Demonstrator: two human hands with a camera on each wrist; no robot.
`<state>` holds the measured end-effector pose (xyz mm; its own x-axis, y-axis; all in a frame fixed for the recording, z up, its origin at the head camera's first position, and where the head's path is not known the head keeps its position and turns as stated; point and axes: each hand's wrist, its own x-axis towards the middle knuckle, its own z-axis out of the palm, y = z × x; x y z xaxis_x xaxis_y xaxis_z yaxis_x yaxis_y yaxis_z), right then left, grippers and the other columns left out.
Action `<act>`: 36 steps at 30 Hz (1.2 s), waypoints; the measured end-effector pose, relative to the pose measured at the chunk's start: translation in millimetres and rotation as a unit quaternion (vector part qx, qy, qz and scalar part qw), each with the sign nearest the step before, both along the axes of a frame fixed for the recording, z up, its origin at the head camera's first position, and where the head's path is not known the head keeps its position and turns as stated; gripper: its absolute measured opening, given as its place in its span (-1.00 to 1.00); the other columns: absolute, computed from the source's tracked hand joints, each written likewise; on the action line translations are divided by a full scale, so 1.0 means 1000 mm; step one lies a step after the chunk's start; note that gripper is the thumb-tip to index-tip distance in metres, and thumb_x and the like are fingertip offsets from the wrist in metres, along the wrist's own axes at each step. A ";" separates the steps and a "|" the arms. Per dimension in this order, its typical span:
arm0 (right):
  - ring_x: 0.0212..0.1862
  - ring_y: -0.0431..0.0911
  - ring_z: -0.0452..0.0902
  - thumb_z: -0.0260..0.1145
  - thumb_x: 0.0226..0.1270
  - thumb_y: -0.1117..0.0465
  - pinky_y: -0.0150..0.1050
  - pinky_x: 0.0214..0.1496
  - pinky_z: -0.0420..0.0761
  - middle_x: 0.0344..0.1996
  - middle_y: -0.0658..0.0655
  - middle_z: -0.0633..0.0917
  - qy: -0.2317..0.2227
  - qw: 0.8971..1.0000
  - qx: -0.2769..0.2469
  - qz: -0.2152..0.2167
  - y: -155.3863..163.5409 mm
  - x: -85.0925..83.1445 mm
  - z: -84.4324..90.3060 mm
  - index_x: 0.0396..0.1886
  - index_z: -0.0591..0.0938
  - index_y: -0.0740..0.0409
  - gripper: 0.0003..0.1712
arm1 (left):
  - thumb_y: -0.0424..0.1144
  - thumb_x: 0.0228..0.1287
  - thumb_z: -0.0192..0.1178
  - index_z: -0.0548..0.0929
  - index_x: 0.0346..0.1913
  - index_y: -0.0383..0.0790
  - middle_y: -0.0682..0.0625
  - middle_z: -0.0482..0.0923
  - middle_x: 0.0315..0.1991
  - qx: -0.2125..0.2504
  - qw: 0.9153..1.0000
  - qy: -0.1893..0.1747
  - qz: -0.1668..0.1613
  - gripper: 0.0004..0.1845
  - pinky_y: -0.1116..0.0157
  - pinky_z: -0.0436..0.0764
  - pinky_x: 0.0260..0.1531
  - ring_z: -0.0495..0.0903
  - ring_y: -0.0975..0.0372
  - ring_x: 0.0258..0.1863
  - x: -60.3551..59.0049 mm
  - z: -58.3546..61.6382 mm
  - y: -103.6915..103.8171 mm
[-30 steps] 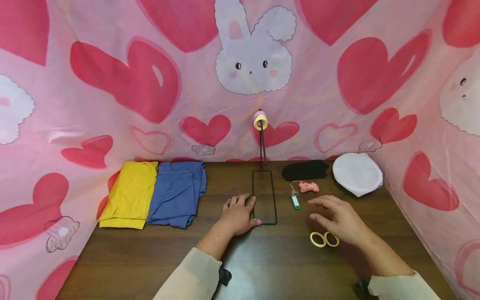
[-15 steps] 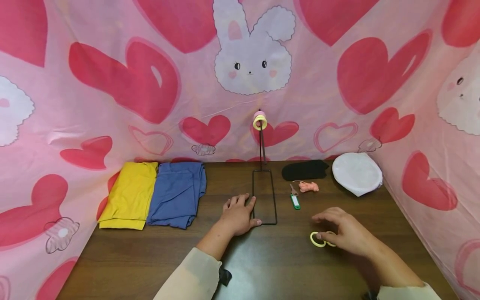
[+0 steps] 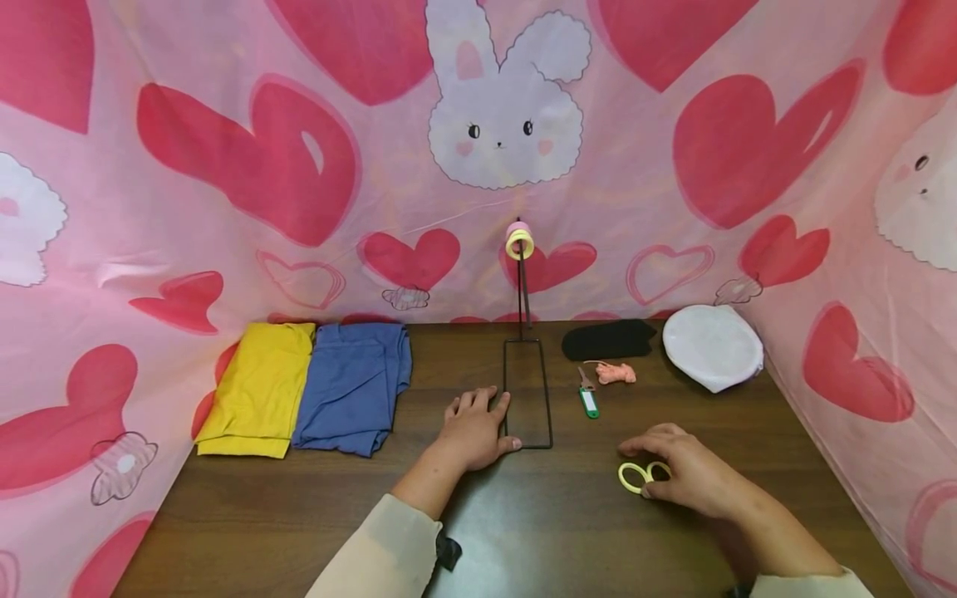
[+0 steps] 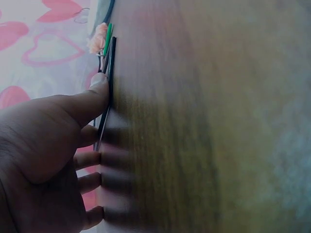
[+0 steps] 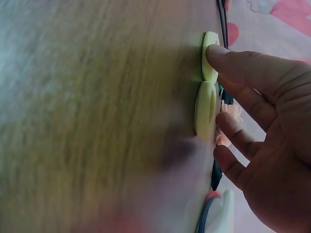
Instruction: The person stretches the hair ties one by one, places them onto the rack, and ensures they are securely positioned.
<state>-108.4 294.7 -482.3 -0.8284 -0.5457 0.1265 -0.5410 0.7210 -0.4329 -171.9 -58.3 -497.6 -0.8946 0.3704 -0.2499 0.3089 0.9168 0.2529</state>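
The right hand (image 3: 691, 477) is lowering onto the 2 yellow rings (image 3: 643, 475), fingers curling around them; the left hand (image 3: 473, 432) is lying flat, steadying the wire stand (image 3: 527, 407).

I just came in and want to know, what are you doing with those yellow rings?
A person sits at a brown table. The right hand is down on two yellow rings lying side by side, with the thumb and fingers touching them. The left hand rests flat on the table, its thumb against the wire base of a black stand. One yellow ring already hangs at the top of that stand. Folded yellow and blue cloths lie off to the left.
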 end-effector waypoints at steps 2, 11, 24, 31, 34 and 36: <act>0.07 -0.12 0.51 0.71 -0.08 0.26 -0.13 0.05 0.57 -0.05 -0.22 0.72 -0.001 1.000 0.002 0.003 0.000 -0.001 0.000 0.08 0.76 -0.03 -0.38 | 0.38 0.40 0.12 0.14 0.67 0.10 -0.03 0.03 0.65 0.000 1.000 0.000 0.000 -0.09 -0.21 0.09 0.47 0.03 -0.06 0.59 0.000 0.000 0.000; -0.02 -0.21 0.57 0.63 0.11 0.25 -0.13 0.00 0.62 -0.11 -0.22 0.70 -0.010 1.000 0.003 0.009 -0.003 -0.003 -0.003 0.04 0.76 -0.02 -0.55 | 0.38 0.41 0.11 0.15 0.67 0.10 -0.03 0.02 0.65 -0.001 1.000 0.000 -0.002 -0.10 -0.20 0.09 0.47 0.03 -0.06 0.59 0.001 0.002 0.000; -0.18 -0.32 0.57 0.50 0.20 0.41 -0.19 -0.15 0.64 -0.28 -0.26 0.66 0.031 0.999 -0.007 0.018 -0.021 -0.009 -0.005 -0.04 0.77 0.01 -0.65 | 0.38 0.41 0.11 0.14 0.67 0.11 -0.02 0.02 0.66 -0.005 1.000 0.000 -0.001 -0.10 -0.19 0.08 0.48 0.03 -0.05 0.59 0.000 0.002 0.000; -0.21 -0.34 0.60 0.55 0.15 0.42 -0.19 -0.18 0.66 -0.27 -0.23 0.70 0.080 0.996 -0.035 0.023 -0.030 -0.013 -0.003 -0.02 0.76 0.03 -0.60 | 0.37 0.41 0.11 0.14 0.67 0.09 -0.02 0.02 0.66 -0.005 1.000 -0.002 -0.002 -0.10 -0.19 0.07 0.48 0.02 -0.06 0.60 0.001 0.005 0.000; -0.21 -0.34 0.62 0.54 0.14 0.45 -0.20 -0.19 0.67 -0.26 -0.20 0.73 0.095 0.994 -0.049 0.029 -0.034 -0.016 -0.002 0.01 0.76 0.07 -0.57 | 0.37 0.41 0.12 0.15 0.67 0.08 -0.03 0.03 0.65 -0.002 1.000 -0.001 -0.001 -0.10 -0.19 0.08 0.48 0.03 -0.06 0.59 0.002 0.005 0.000; -0.20 -0.34 0.63 0.54 0.13 0.46 -0.21 -0.19 0.68 -0.24 -0.18 0.74 0.103 0.992 -0.058 0.034 -0.038 -0.018 -0.001 0.03 0.76 0.10 -0.56 | 0.37 0.40 0.12 0.16 0.67 0.08 -0.03 0.04 0.65 -0.001 1.000 0.001 -0.001 -0.10 -0.19 0.09 0.48 0.04 -0.06 0.59 0.002 0.004 0.000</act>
<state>-126.2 257.2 -483.4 -0.7400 -0.5717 0.3544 -0.6726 0.6319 -0.3851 -170.3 -58.0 -494.0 -0.8944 0.3714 -0.2494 0.3112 0.9170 0.2497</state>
